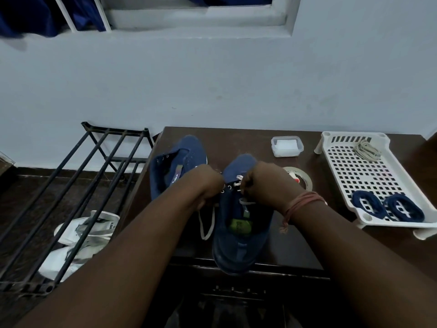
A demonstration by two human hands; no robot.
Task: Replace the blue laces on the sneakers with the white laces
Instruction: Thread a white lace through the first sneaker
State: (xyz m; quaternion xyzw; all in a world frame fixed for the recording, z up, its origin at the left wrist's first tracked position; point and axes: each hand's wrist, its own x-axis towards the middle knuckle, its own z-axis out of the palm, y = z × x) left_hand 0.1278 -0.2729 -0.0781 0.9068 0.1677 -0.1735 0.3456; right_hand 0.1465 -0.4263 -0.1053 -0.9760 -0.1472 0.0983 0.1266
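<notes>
Two blue sneakers stand on the dark wooden table [248, 140]. The left sneaker [175, 162] has bare eyelets and no lace. The right sneaker [241, 235] is nearer me, with a white lace [207, 224] threaded through its lower eyelets and a loop hanging off its left side. My left hand [205, 185] grips the lace at the shoe's left edge. My right hand [264, 183] pinches the lace over the eyelets. Two coiled blue laces [387, 207] lie in the white perforated tray [369, 178], and a bundled white lace [366, 150] lies at its far end.
A small clear plastic box [287, 146] and a tape roll [299, 177] sit behind the right sneaker. A black metal rack [78, 185] stands left of the table, with white shoes [78, 237] on the floor under it. A pale wall rises behind.
</notes>
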